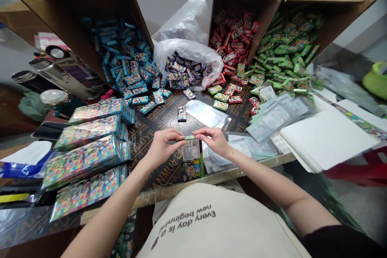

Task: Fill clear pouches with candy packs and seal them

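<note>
My left hand [165, 145] and my right hand [214, 139] pinch a small green packet [190, 138] by its two ends, just above the table's front part. Below it lies a printed card or bag [191, 154] with a pale label and bright lettering; its exact kind is unclear. Beyond my fingers, one purple packet [182, 114] lies on the dark board. A clear plastic sleeve [208, 114] rests to its right, and more clear sleeves [242, 147] lie beside my right wrist.
Tipped cartons hold blue packets [133, 68], red packets [234, 42] and green packets [281, 54]. Purple packets fill a plastic bag [208, 56] between them. Filled clear packs [84, 157] are stacked at left near steel flasks [54, 74]. White sheets [329, 133] lie at right.
</note>
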The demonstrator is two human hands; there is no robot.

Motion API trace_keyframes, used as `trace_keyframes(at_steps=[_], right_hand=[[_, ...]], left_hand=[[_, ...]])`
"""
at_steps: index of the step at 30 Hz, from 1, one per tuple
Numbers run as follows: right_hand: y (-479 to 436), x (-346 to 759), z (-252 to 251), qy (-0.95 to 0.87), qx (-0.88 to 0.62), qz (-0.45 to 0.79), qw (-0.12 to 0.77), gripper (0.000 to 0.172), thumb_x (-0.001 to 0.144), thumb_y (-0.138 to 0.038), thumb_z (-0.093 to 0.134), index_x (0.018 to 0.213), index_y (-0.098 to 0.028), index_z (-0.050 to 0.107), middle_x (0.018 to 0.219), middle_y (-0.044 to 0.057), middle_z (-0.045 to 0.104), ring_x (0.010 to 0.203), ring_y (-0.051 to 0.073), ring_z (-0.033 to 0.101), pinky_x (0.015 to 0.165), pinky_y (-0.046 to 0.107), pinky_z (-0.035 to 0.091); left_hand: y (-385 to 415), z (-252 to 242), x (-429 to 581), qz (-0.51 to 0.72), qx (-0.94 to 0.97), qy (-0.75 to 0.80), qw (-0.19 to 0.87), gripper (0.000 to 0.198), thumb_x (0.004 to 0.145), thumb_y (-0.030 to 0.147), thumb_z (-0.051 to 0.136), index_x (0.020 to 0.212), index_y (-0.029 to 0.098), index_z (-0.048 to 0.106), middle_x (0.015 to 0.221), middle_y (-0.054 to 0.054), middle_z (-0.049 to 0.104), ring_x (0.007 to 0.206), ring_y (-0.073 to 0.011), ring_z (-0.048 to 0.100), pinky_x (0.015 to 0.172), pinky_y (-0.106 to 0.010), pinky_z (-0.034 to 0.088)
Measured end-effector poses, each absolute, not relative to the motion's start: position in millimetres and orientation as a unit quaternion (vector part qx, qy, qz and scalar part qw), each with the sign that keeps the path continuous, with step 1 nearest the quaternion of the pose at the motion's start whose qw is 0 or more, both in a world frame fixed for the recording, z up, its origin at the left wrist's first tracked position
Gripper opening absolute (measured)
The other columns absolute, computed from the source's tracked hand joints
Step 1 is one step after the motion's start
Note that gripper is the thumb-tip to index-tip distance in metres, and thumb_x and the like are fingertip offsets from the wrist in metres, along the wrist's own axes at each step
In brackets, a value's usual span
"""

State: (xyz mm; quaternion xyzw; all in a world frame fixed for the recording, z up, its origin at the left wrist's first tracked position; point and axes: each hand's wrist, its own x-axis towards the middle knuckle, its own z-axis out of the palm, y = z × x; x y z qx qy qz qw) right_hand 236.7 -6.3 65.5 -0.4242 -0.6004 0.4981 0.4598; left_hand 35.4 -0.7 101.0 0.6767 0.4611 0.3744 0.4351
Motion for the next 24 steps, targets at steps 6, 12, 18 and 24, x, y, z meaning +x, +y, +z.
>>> trace_keyframes(at_steps=[6,12,18,24], right_hand=[[-12.2,225.5,66.2,-0.539,-0.455,0.524,0.478,0.016,0.068,-0.032,0.066,0.079,-0.02,0.069,0.076,0.003,0.069,0.069,0.018,0.063,0.069,0.032,0.05],[-20.4,221.6,64.2,-0.639,-0.408,0.433,0.488,0.012,0.075,-0.031,0.061,0.079,-0.022,0.067,0.089,0.005,0.067,0.087,0.019,0.061,0.084,0.035,0.045],[11.9,267.7,49.6,-0.698,-0.472,0.353,0.407,0.038,0.077,-0.031,0.057,0.115,-0.026,0.053,0.104,0.005,0.06,0.093,0.019,0.055,0.084,0.035,0.042],[33.7,326.1,-7.3,-0.747,-0.596,0.181,0.233,0.018,0.071,-0.018,0.062,0.088,-0.018,0.065,0.083,0.006,0.058,0.085,0.02,0.052,0.079,0.033,0.039]], left_hand=[[-7.4,93.9,36.0,0.368,0.745,0.462,0.31,0.01,0.071,0.029,0.064,0.069,0.02,0.068,0.068,-0.004,0.063,0.065,-0.0156,0.058,0.063,-0.025,0.044],[-13.4,96.9,38.7,0.341,0.779,0.431,0.302,0.015,0.074,0.026,0.06,0.085,0.025,0.07,0.08,-0.005,0.063,0.071,-0.0157,0.058,0.065,-0.024,0.044],[3.9,72.2,23.5,0.37,0.684,0.496,0.387,0.012,0.067,0.029,0.065,0.073,0.02,0.07,0.078,-0.006,0.067,0.073,-0.0191,0.061,0.068,-0.027,0.046],[40.8,32.2,-11.9,0.281,0.612,0.67,0.313,0.011,0.048,0.017,0.072,0.051,0.019,0.062,0.055,-0.004,0.062,0.064,-0.0223,0.058,0.065,-0.03,0.041]])
